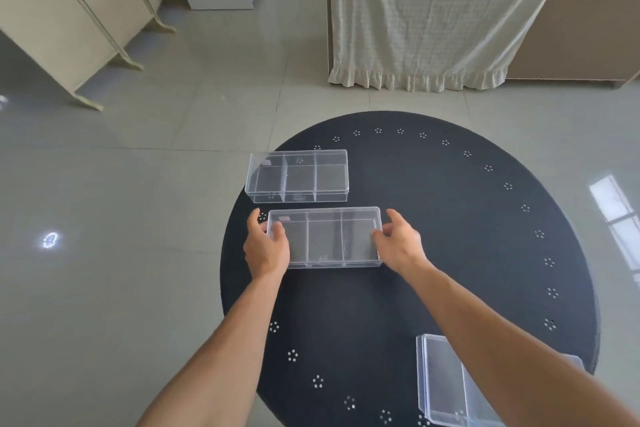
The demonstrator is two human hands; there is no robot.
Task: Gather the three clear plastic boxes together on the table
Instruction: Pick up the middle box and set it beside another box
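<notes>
— Clear plastic middle box [325,237] pinched at both short ends, left hand [266,248] and right hand [398,241], just short of far box [298,175] on black round table [450,218].

— Second of three being placed, apparently. Next: fetching third box [446,381], well apart at near edge under right forearm.

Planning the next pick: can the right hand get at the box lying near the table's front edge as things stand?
Probably yes, once it lets go. The right hand is gripping the middle box with the left hand. The near box lies under the right forearm, with only bare table around it.
</notes>
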